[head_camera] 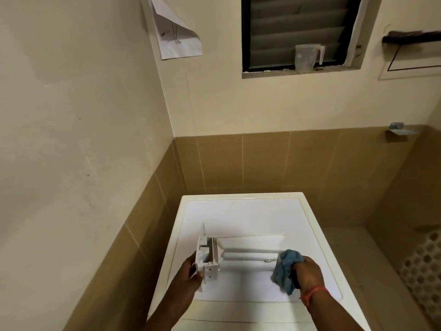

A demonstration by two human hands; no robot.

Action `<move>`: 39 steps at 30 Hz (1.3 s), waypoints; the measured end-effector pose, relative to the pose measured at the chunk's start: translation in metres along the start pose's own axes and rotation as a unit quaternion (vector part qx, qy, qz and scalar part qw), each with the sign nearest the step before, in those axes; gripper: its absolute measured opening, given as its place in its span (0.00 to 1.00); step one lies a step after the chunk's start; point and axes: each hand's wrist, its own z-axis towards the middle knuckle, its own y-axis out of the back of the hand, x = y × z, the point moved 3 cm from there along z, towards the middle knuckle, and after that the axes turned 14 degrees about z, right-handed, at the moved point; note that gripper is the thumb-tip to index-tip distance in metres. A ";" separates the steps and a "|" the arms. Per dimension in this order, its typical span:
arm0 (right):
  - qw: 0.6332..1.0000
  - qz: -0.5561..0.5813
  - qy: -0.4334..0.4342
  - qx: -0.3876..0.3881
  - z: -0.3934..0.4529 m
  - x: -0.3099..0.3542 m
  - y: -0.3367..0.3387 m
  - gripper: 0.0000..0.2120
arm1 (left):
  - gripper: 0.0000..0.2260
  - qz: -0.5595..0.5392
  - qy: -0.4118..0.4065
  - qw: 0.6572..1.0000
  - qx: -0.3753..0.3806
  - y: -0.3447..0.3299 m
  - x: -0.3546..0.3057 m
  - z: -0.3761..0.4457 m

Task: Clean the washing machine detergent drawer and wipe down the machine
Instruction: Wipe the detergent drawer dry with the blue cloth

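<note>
The detergent drawer (238,256), removed and lying on the washing machine (238,211) top, appears light, rigid, likely slippery plastic; the left hand (191,271) grips its end block while the right hand (307,271) clenches a soft blue cloth (285,268).

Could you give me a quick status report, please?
Left hand holds detergent drawer above washing machine. Right hand grips blue cloth at drawer's end. Nothing obstructing.
</note>
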 end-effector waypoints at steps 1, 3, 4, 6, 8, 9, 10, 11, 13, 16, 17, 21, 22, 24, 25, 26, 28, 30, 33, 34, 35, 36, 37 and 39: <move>0.999 0.021 0.010 -0.031 -0.014 0.009 0.001 0.09 | 0.18 -0.026 -0.003 1.000 0.006 0.003 0.002 0.000; 0.994 0.083 0.024 -0.070 -0.028 0.015 0.003 0.07 | 0.17 -0.067 -0.015 0.998 -0.016 0.012 0.004 0.000; 0.990 0.103 0.039 -0.084 -0.033 0.020 0.001 0.06 | 0.18 -0.076 -0.018 0.996 -0.034 0.017 0.003 0.001; 0.979 0.127 0.116 -0.109 -0.039 0.030 -0.007 0.10 | 0.23 -0.097 -0.027 0.993 -0.068 0.027 -0.004 0.004; 0.965 0.100 0.222 -0.102 -0.050 0.042 -0.024 0.13 | 0.18 -0.105 -0.038 0.990 -0.089 0.032 -0.017 0.012; 0.952 0.055 0.288 -0.090 -0.055 0.049 -0.035 0.14 | 0.15 -0.091 -0.041 0.990 -0.101 0.034 -0.027 0.017; 0.939 -0.011 0.333 -0.085 -0.060 0.050 -0.046 0.14 | 0.13 -0.064 -0.045 0.990 -0.116 0.035 -0.035 0.023; 0.921 -0.070 0.377 -0.072 -0.066 0.051 -0.063 0.15 | 0.14 -0.025 -0.049 0.990 -0.133 0.034 -0.042 0.032; 0.878 -0.185 0.442 -0.021 -0.080 0.050 -0.099 0.16 | 0.17 0.063 -0.057 0.986 -0.142 0.026 -0.058 0.049; 0.810 -0.346 0.452 0.140 -0.091 0.026 -0.154 0.19 | 0.24 0.292 -0.051 0.950 -0.102 0.007 -0.067 0.072; 0.759 -0.426 0.467 0.158 -0.089 0.014 -0.164 0.24 | 0.25 0.360 -0.051 0.927 -0.092 0.003 -0.067 0.076; 0.723 -0.464 0.488 0.153 -0.080 0.003 -0.155 0.30 | 0.26 0.461 -0.081 0.878 -0.101 0.003 -0.063 0.079; 0.748 -0.453 0.462 0.146 -0.077 0.007 -0.146 0.25 | 0.26 0.472 -0.083 0.871 -0.107 0.003 -0.062 0.079; 0.774 -0.438 0.448 0.085 -0.065 0.015 -0.117 0.17 | 0.26 0.482 -0.086 0.865 -0.110 0.001 -0.062 0.078; 0.771 -0.446 0.451 0.049 -0.057 0.018 -0.102 0.19 | 0.26 0.484 -0.085 0.864 -0.109 0.001 -0.062 0.078; 0.769 -0.461 0.442 0.029 -0.049 0.019 -0.088 0.23 | 0.27 0.488 -0.085 0.862 -0.108 0.000 -0.062 0.078; 0.767 -0.481 0.424 -0.001 -0.039 0.021 -0.075 0.27 | 0.28 0.493 -0.085 0.859 -0.109 -0.001 -0.062 0.078; 0.764 -0.494 0.416 0.000 -0.041 0.022 -0.087 0.26 | 0.28 0.499 -0.081 0.856 -0.109 -0.002 -0.062 0.080; 0.743 -0.499 0.444 0.037 -0.059 0.019 -0.125 0.24 | 0.29 0.504 -0.074 0.854 -0.106 -0.003 -0.063 0.081; 0.741 -0.495 0.448 0.070 -0.065 0.016 -0.138 0.26 | 0.30 0.508 -0.071 0.852 -0.103 -0.002 -0.063 0.081; 0.734 -0.493 0.455 0.105 -0.070 0.014 -0.145 0.28 | 0.30 0.512 -0.070 0.850 -0.100 -0.002 -0.063 0.081; 0.726 -0.500 0.452 0.135 -0.071 0.013 -0.148 0.30 | 0.30 0.516 -0.069 0.848 -0.098 -0.002 -0.063 0.080; 0.725 -0.501 0.447 0.153 -0.068 0.014 -0.145 0.31 | 0.30 0.520 -0.068 0.846 -0.098 -0.002 -0.062 0.080; 0.732 -0.502 0.437 0.141 -0.054 0.021 -0.124 0.28 | 0.31 0.533 -0.063 0.838 -0.101 -0.002 -0.062 0.079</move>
